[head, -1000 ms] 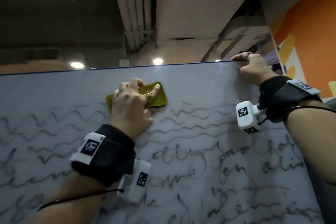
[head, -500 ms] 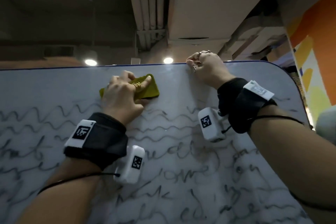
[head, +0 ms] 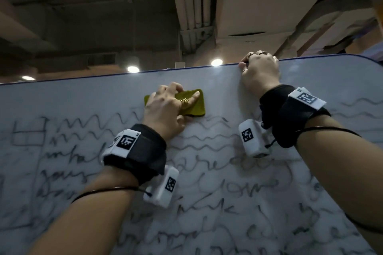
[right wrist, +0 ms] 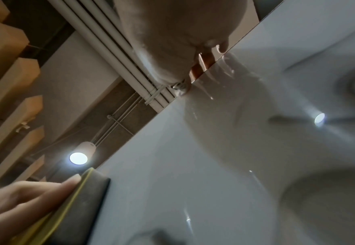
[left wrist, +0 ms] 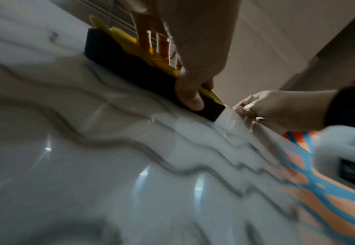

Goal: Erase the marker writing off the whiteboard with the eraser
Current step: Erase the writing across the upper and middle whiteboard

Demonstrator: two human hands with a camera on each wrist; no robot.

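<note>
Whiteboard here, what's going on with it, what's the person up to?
A person is wiping the whiteboard. Their left hand holds a yellow-backed eraser flat against the board near its top, just above the first wavy marker lines. Their right hand grips the board's top edge. The strip along the top looks clean, while scribbles cover most of the surface below.
</note>
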